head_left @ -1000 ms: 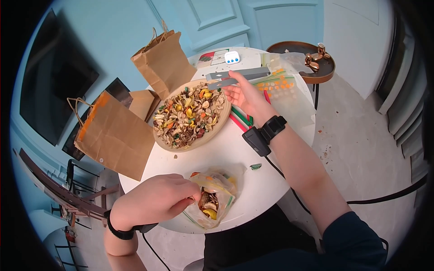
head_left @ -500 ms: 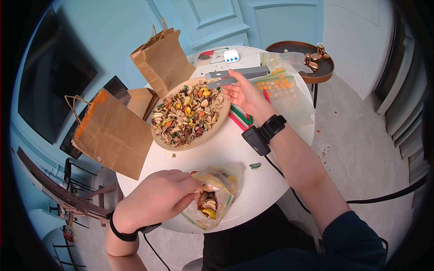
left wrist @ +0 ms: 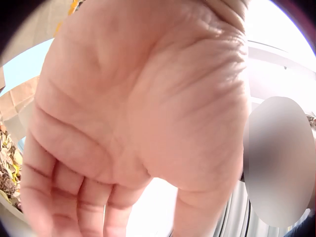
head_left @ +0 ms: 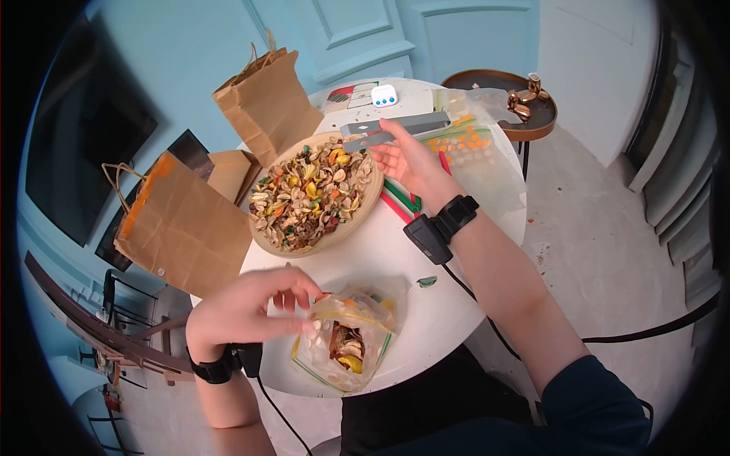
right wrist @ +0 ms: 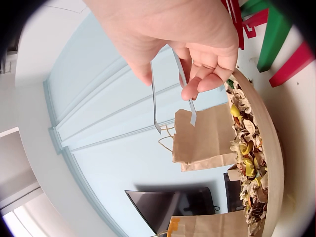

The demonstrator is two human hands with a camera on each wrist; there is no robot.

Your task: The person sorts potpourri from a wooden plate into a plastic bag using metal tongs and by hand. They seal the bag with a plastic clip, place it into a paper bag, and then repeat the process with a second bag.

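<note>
My left hand (head_left: 255, 308) is beside the upper left of a clear zip bag (head_left: 372, 334) at the table's near edge, thumb and fingers apart; whether a fingertip touches the bag cannot be told. Dried flower pieces and something yellow show in the bag's mouth. In the left wrist view the palm (left wrist: 133, 98) faces the camera, holding nothing visible. My right hand (head_left: 414, 163) holds grey metal tongs (head_left: 411, 123) between thumb and fingers, over the far right rim of a round wooden tray (head_left: 372, 199) of potpourri. In the right wrist view the tongs' tips (right wrist: 192, 118) stand apart, with nothing between them.
Paper bags (head_left: 186, 228) stand left of and behind the tray. Green and red tongs (head_left: 399, 199) lie right of it. A flat dotted plastic bag (head_left: 487, 178), a white case (head_left: 385, 95) and a green leaf (head_left: 426, 281) are on the table (head_left: 449, 319). A side table (head_left: 547, 125) stands beyond.
My left thumb and fingers have parted and moved left, off the bag's upper edge, which they pinched earlier. The right hand still holds the tongs in much the same place. The view has shifted slightly.
</note>
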